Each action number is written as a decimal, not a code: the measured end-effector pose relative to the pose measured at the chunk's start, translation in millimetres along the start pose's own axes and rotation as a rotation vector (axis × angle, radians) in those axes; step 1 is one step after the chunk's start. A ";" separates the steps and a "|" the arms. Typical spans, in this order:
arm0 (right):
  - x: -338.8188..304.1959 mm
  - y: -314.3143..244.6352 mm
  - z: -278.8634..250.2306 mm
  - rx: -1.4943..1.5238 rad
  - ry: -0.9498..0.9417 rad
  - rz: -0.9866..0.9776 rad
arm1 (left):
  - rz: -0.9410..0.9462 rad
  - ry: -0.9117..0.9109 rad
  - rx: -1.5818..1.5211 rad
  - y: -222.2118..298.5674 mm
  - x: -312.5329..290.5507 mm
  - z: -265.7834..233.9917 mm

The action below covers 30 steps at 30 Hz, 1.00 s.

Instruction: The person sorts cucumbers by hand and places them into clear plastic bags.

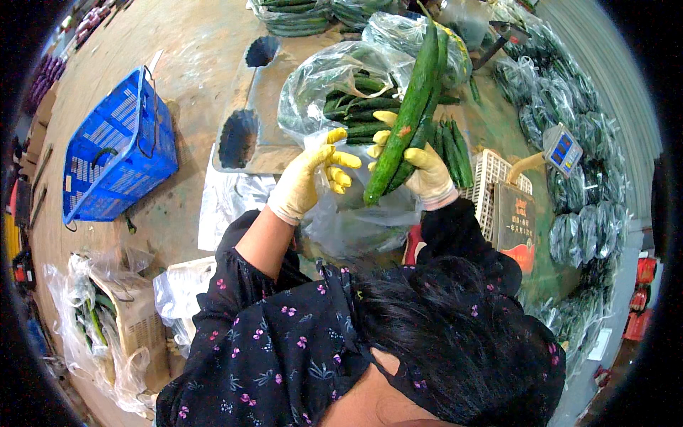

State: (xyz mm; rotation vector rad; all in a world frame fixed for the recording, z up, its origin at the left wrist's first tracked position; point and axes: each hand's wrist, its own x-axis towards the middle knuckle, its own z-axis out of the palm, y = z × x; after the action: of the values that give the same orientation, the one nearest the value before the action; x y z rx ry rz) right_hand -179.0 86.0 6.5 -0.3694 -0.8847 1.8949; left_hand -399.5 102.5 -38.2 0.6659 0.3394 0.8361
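Floor (pixel 192 57), with bagged cucumbers (pixel 597 171) piled along its right edge. Blue basket (pixel 155 158) toward the left edge, tilted. I see an open clear bag (pixel 302 103) of cucumbers just beyond the hands. Dark box (pixel 514 213) toward the right edge: red and pale lettering, red patch at its base. Two long cucumbers (pixel 413 121) slant over the floor in my right hand (pixel 430 171), thumb across the front, fingers behind. Left hand (pixel 302 181): holding nothing, fingers half-curled, near but apart. Scale display (pixel 563 149): blue readout panels.
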 end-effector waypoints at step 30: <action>-94.3 -7.9 -161.6 -1.430 0.041 1.159 | -0.054 -0.014 -0.103 18.7 -8.5 11.0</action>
State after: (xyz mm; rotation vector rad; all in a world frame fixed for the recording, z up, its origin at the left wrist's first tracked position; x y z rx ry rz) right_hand -33.1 73.7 -110.3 -2.1040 -2.2033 1.7423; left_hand -409.8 100.5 -17.3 0.5637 0.2986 0.7919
